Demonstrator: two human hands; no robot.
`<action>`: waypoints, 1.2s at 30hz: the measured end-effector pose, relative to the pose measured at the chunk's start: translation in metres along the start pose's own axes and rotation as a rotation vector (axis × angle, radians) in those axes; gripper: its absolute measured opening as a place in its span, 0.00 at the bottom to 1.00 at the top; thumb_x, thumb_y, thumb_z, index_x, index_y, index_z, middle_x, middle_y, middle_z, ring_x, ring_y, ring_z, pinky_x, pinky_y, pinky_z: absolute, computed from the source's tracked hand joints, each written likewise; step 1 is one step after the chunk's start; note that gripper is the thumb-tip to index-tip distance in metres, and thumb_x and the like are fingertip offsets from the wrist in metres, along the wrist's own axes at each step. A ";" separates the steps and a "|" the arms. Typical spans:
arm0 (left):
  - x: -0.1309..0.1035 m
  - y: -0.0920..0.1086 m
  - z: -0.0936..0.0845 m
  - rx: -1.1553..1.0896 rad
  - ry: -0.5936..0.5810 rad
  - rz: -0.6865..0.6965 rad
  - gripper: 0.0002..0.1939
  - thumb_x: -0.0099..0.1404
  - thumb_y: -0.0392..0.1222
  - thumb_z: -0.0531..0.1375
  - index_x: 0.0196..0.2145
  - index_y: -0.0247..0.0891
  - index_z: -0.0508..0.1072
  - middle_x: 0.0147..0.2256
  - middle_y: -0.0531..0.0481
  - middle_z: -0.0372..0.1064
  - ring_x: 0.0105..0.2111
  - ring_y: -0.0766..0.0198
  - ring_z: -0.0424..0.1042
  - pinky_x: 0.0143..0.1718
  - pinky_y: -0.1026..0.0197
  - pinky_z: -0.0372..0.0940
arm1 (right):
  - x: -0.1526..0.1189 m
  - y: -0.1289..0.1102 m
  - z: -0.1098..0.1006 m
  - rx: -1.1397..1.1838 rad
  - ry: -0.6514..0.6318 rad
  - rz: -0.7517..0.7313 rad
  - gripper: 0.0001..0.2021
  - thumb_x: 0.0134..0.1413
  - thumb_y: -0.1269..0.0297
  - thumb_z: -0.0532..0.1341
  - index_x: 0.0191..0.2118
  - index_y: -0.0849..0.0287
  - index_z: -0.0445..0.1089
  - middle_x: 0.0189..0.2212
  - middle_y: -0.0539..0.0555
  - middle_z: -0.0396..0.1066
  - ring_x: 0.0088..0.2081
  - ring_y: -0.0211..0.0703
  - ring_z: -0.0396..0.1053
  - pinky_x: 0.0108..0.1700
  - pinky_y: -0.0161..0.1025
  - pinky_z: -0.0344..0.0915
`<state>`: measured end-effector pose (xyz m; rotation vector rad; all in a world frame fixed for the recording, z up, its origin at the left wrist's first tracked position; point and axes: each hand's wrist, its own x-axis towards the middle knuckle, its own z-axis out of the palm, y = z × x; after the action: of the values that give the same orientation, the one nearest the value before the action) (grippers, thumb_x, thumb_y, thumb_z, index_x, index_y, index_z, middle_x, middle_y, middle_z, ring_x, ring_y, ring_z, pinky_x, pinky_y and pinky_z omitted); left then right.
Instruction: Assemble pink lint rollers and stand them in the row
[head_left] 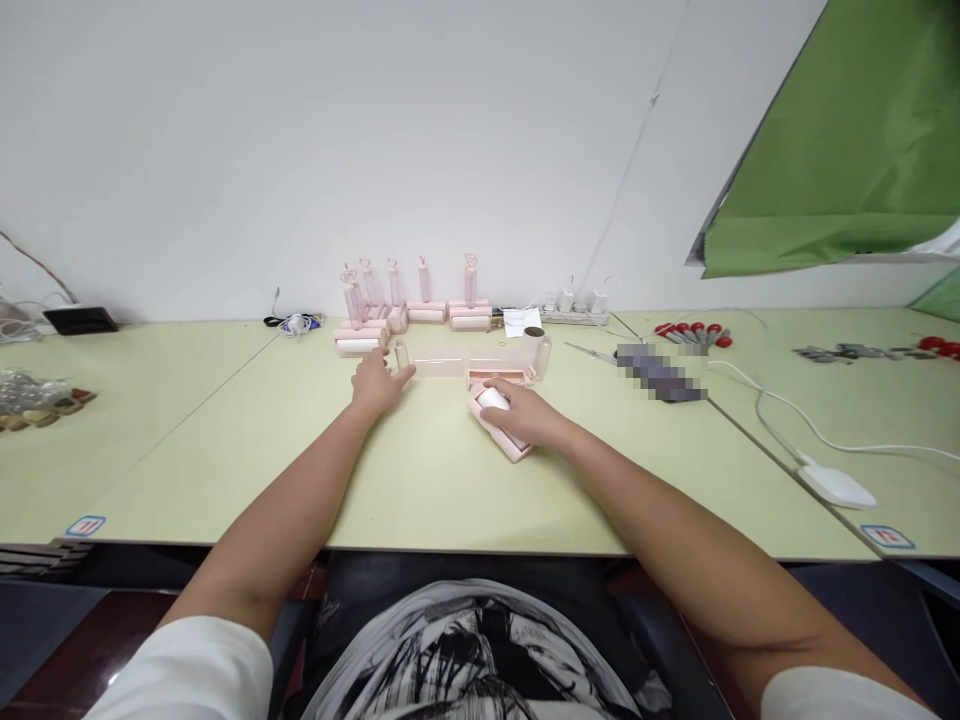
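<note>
Near the middle of the table, my right hand (529,415) is closed on a pink lint roller (513,446) with a white roll, its casing tilted diagonally. Just behind it lies a pink open casing piece (496,377). My left hand (375,382) is open, thumb and fingers apart, beside the front lint roller (360,345) of a group; whether its fingertips touch that one I cannot tell. Between the hands, farther back, are clear pinkish covers (439,366) lying flat and a clear handle tube (401,354). A brown-ended roll (534,335) stands to the right.
Several pink lint rollers with upright handles (470,283) line the wall. A power strip (574,317) and white paper (522,322) lie beside them. To the right are a blurred dark object (664,374), red-ended tools (694,333) and a white corded device (836,485). Bagged items (37,395) lie far left.
</note>
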<state>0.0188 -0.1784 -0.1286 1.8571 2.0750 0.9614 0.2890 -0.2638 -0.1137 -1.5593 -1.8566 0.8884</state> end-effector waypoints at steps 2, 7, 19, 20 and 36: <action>0.001 0.001 0.003 0.000 0.002 0.010 0.31 0.58 0.60 0.61 0.53 0.38 0.66 0.50 0.37 0.70 0.49 0.45 0.69 0.47 0.48 0.61 | 0.000 0.000 0.001 -0.023 -0.024 -0.008 0.27 0.49 0.57 0.64 0.57 0.52 0.67 0.52 0.58 0.70 0.49 0.58 0.68 0.48 0.47 0.62; 0.005 -0.003 0.009 -0.024 -0.015 0.007 0.29 0.58 0.60 0.61 0.51 0.39 0.68 0.48 0.40 0.71 0.48 0.48 0.71 0.46 0.51 0.61 | -0.001 0.000 0.003 -0.046 -0.040 -0.014 0.25 0.51 0.56 0.63 0.56 0.51 0.67 0.51 0.57 0.71 0.47 0.57 0.68 0.46 0.47 0.62; 0.005 -0.005 0.015 0.022 -0.052 0.013 0.35 0.60 0.59 0.60 0.59 0.36 0.63 0.46 0.39 0.72 0.46 0.50 0.72 0.43 0.55 0.62 | -0.002 -0.003 0.004 -0.119 -0.041 -0.015 0.26 0.53 0.56 0.61 0.58 0.51 0.66 0.53 0.57 0.71 0.48 0.56 0.70 0.44 0.44 0.64; 0.005 -0.005 0.015 0.035 -0.052 0.013 0.35 0.60 0.59 0.59 0.58 0.36 0.63 0.46 0.40 0.72 0.46 0.50 0.72 0.43 0.56 0.62 | -0.002 -0.003 0.004 -0.132 -0.041 -0.016 0.26 0.53 0.56 0.61 0.58 0.51 0.66 0.53 0.57 0.71 0.48 0.55 0.70 0.44 0.43 0.64; 0.004 -0.005 0.015 0.053 -0.080 0.033 0.24 0.63 0.55 0.58 0.52 0.39 0.67 0.43 0.43 0.74 0.43 0.52 0.73 0.41 0.56 0.62 | -0.003 -0.006 0.003 -0.170 -0.045 -0.020 0.26 0.54 0.56 0.60 0.59 0.52 0.65 0.55 0.57 0.70 0.49 0.54 0.70 0.43 0.41 0.65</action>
<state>0.0220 -0.1698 -0.1415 1.9289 2.0481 0.8325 0.2836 -0.2681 -0.1114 -1.6296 -2.0209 0.7800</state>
